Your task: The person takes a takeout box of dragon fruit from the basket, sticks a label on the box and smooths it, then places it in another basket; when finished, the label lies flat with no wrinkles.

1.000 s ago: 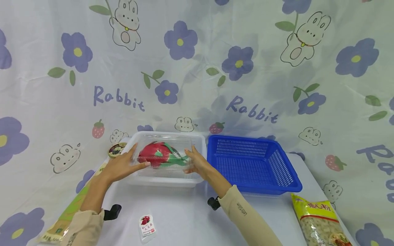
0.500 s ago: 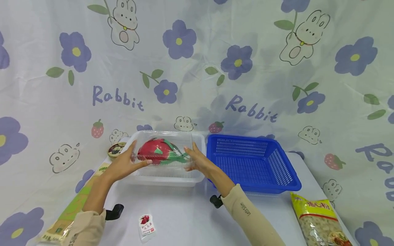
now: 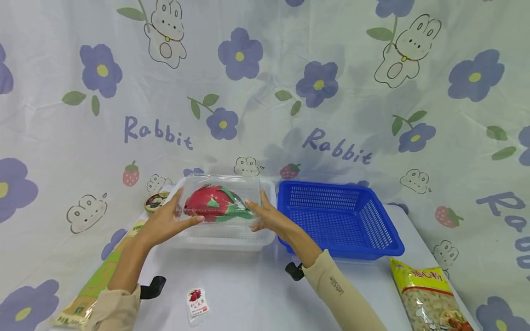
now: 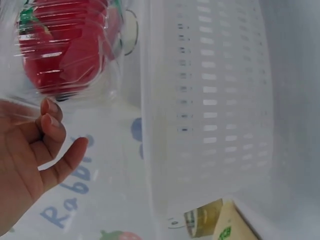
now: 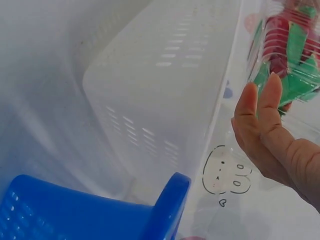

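Note:
A clear plastic clamshell box point(image 3: 221, 202) with a red and green dragon fruit point(image 3: 207, 202) inside hangs just above a white perforated basket point(image 3: 223, 241). My left hand point(image 3: 184, 212) grips the box's left end, thumb along the front. On the other end, my right hand point(image 3: 256, 207) holds it the same way. In the left wrist view my left hand's fingertips point(image 4: 50, 117) touch the box beside the fruit point(image 4: 65, 50). The right wrist view shows my right hand's fingers point(image 5: 262, 110) lying straight against the box wall.
A blue perforated basket point(image 3: 343, 253) stands right of the white one. A small sachet point(image 3: 198, 301) lies near the front edge. A yellow bag point(image 3: 430, 299) is at the front right, with a long green package point(image 3: 91, 285) and a round tin point(image 3: 155, 201) at the left.
Both hands have raised the clear box a little, up out of the white basket. Nothing else has moved.

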Demonstrator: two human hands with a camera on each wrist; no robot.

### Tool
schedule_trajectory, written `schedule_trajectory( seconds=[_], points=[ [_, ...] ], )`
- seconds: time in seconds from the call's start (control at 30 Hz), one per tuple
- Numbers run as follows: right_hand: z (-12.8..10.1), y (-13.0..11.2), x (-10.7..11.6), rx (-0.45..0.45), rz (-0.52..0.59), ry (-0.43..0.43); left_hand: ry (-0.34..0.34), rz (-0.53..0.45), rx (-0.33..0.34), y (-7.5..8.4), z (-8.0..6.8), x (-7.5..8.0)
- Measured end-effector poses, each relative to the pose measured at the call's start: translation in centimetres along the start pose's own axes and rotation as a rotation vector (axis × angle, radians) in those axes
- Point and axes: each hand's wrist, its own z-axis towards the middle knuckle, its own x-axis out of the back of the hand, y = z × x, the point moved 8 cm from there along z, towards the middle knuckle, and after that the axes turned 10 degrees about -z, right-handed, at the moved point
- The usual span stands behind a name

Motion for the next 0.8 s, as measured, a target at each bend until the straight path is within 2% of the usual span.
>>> schedule_trajectory(
  seconds=[0.23,0.53,0.7,0.8],
  points=[
    [-1.3,0.0,0.0,-0.026,-0.082,0.025,0.016,0.000,-0.018,0.8,-0.9,-0.1],
    [-3.0,-0.3,0.4,-0.005,-0.151,0.038,0.025,-0.001,-0.012,2.0,-1.9,-0.4],
    [-4.0,-0.6,0.3,0.045,-0.138,0.038,0.030,-0.010,-0.022,2.7,-2.4,-0.5],
    [-4.4,-0.9,0.2,0.107,-0.116,0.038,0.029,-0.009,-0.021,3.0,-2.8,-0.7]
  ],
)
